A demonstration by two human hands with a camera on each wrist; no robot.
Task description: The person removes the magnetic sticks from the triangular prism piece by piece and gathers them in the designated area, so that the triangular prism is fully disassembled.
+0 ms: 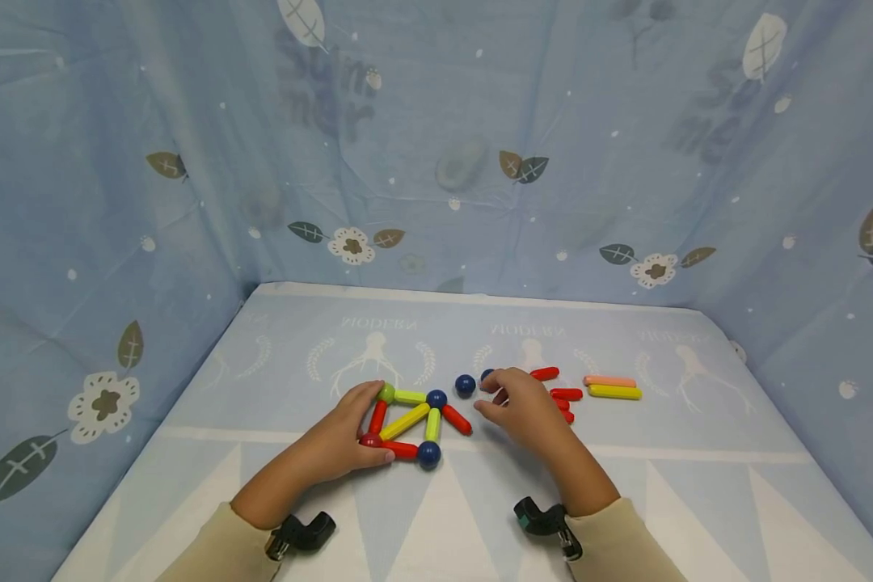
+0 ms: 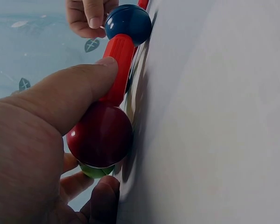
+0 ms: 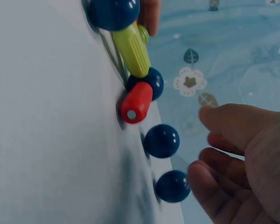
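Observation:
A flat frame of magnetic rods and balls lies on the table, with a yellow rod running diagonally across it. My left hand grips its left side. The thumb lies on a red rod beside the dark red ball, and the other fingers reach round near the green ball. From the back blue ball, another red rod sticks out to the right with a free end. My right hand hovers, fingers loosely bent and holding nothing, beside two loose blue balls.
Several loose red rods lie just behind and right of the right hand, partly hidden by it. Farther right, an orange rod and a yellow rod lie side by side. A patterned blue curtain closes off the table's back and sides.

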